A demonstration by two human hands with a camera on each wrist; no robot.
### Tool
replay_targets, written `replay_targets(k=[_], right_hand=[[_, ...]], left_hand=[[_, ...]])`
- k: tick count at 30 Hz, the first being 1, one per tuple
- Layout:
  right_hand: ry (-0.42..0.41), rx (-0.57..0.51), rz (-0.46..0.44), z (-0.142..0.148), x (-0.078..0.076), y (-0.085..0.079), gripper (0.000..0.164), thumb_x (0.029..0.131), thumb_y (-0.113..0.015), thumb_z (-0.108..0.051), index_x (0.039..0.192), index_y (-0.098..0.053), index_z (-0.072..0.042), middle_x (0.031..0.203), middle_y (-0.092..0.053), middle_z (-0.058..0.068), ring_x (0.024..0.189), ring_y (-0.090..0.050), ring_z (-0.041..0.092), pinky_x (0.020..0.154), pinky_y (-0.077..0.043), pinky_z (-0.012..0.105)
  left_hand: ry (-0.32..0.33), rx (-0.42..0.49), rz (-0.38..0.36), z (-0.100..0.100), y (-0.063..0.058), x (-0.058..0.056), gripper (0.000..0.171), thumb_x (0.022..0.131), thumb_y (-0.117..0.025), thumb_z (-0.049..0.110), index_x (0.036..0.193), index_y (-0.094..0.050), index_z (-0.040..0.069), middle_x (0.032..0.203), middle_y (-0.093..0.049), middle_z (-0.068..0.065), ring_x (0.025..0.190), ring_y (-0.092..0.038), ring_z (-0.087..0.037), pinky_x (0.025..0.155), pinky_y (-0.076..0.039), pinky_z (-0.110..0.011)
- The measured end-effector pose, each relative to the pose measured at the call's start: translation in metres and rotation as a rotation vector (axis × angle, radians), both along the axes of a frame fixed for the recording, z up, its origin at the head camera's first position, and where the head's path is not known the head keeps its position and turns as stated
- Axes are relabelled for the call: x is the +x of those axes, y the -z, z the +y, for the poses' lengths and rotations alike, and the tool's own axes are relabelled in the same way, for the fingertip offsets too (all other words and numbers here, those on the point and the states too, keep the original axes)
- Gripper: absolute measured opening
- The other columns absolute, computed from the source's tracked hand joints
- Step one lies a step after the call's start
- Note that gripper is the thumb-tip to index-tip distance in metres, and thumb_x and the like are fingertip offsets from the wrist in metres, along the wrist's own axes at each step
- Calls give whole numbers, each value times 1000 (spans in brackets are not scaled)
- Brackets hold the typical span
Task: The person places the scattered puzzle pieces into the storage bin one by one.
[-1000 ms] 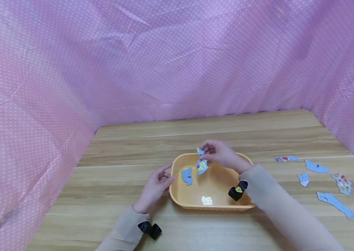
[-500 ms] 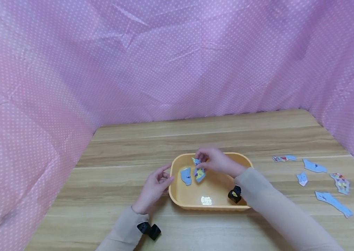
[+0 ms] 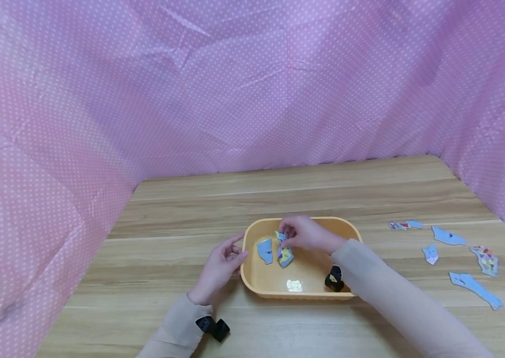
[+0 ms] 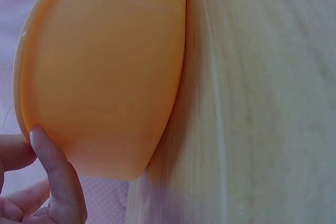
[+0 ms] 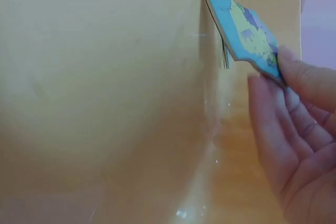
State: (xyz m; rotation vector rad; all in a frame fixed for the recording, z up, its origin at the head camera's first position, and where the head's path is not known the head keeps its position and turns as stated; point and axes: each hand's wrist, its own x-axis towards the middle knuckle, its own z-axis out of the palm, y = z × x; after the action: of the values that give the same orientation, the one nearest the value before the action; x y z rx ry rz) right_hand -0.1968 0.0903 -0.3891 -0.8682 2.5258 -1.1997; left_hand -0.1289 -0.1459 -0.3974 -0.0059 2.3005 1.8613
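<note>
An orange plastic tray (image 3: 310, 273) stands on the wooden table in front of the person. At its left end the left hand (image 3: 220, 266) grips the rim; in the left wrist view the thumb lies against the tray's outer wall (image 4: 105, 77). Inside the tray, the right hand (image 3: 308, 233) pinches a colourful puzzle piece (image 3: 285, 256) between thumb and fingers. In the right wrist view that puzzle piece (image 5: 247, 32) is tilted, its upper end close to another piece seen edge-on. A blue puzzle piece (image 3: 265, 251) lies on the tray floor just left of it.
Several loose pieces are spread on the table right of the tray, among them a long blue piece (image 3: 476, 289), a multicoloured piece (image 3: 485, 260) and a small pointed piece (image 3: 431, 254). A pink dotted cloth (image 3: 252, 89) hangs behind the table (image 3: 198, 199) and along its sides.
The right hand has lowered the colourful puzzle piece into the tray, moving slightly left and toward the person. The left hand has stayed on the rim.
</note>
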Motion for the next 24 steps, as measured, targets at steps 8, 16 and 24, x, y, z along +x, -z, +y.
replay_targets(k=[8,16,24], right_hand=[[102,135,-20,-1,0,5,17,76,-78,-9,87,-64,-8,73,-57,-1,68,-50,12,60,-45,23],[123,147,-22,-1,1,7,21,75,-79,-9,91,-66,-4,72,-59,0,67,-51,11,61,-46,23],[108,145,-5,-3,1,9,23,74,-80,-10,90,-67,-1,71,-60,-1,65,-52,8,61,-46,21]], left_hand=[[-8,1,-5,2,1,-1,48,91,-59,0,137,-46,2,88,-54,-7,66,-56,-10,55,-50,-20],[-6,7,-4,2,1,-1,48,91,-59,0,137,-46,2,88,-54,-7,66,-55,-9,56,-50,-21],[-21,-3,-7,2,-2,2,49,91,-60,3,138,-46,3,90,-55,-8,67,-55,-11,55,-50,-21]])
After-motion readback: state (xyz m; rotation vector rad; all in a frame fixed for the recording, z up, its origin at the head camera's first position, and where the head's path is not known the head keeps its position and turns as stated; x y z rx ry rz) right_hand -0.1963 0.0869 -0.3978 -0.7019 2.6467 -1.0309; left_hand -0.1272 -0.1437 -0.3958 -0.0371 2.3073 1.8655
